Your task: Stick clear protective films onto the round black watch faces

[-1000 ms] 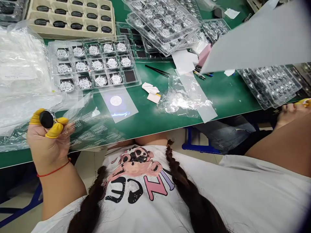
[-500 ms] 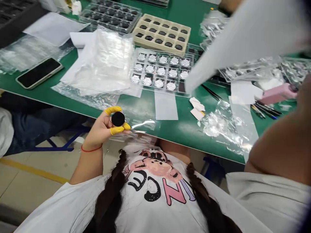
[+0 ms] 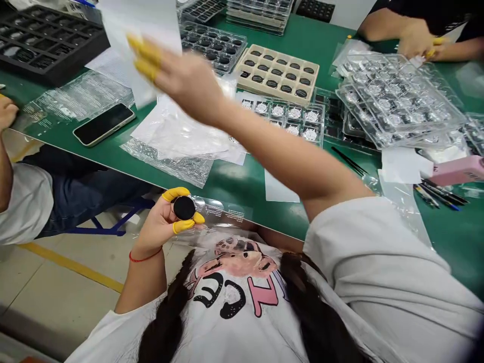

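Near the table's front edge, my left hand [image 3: 157, 222] wears yellow finger cots and grips a round black disc [image 3: 184, 207] with a thin shiny rim by its edge. My right hand [image 3: 185, 80], also in yellow finger cots and smeared by motion, stretches across to the upper left. It holds a white sheet [image 3: 141, 30], which hangs over the phone [image 3: 104, 124] side of the table. Beneath my right forearm is a clear tray [image 3: 319, 126] of shiny round pieces, partly hidden. Clear plastic bags and papers [image 3: 181, 138] lie below my right wrist.
A beige tray [image 3: 278, 60] and a black tray [image 3: 71, 58] hold dark round pieces. Stacked clear trays [image 3: 401, 101] stand at right, near tweezers [image 3: 350, 160], pens [image 3: 440, 195] and a pink object [image 3: 459, 170]. Co-workers' hands [image 3: 418, 40] are at upper right and far left.
My right hand has swung the white sheet from the upper right over to the upper left. My left hand still grips the black disc. The view has shifted, showing a co-worker's hands.
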### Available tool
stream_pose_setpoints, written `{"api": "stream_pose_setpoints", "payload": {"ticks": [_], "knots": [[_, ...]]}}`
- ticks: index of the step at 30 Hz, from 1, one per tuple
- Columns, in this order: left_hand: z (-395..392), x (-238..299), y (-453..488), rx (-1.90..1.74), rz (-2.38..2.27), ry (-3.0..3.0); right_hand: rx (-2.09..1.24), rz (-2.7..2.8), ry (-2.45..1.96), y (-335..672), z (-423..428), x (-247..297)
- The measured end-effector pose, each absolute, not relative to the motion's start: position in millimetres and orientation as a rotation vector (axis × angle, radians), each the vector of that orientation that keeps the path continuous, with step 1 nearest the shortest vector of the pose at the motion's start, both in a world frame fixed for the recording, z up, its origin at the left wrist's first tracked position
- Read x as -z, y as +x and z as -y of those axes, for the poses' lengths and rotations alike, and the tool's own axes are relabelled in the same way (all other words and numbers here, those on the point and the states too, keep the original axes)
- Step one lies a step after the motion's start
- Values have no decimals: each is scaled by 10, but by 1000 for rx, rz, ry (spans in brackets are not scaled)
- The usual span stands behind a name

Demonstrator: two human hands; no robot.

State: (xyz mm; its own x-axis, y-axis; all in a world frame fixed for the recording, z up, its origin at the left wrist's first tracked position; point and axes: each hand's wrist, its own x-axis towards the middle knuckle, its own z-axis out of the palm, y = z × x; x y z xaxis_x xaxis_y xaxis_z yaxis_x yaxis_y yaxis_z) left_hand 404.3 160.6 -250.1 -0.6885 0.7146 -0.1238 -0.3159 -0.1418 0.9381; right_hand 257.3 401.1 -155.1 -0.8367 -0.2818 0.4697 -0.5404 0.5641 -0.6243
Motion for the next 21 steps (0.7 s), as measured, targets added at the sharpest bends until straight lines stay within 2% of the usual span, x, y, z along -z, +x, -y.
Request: {"api": "stream_pose_setpoints", "payload": {"ticks": [4,6,13,18,21], "knots": [[-1620,2552,4008,-1863,-1484,413,-451,2960,589,2720,-3790,2189],[-1647,2576,3998,-1858,-1501,379,-299,3052,534,2864,-3710,2380],[-1769,2639,3926,-1834,-1434,419,-326,3036,494,4214,-4149,2330],[-1848,2706,3875,-1812,-1449,428,-413,3218,-252,5382,-4786,2669],[-1910,2736,3874,-1835,-1456,463,-376,3194,-241,5814,-4804,2881]]}}
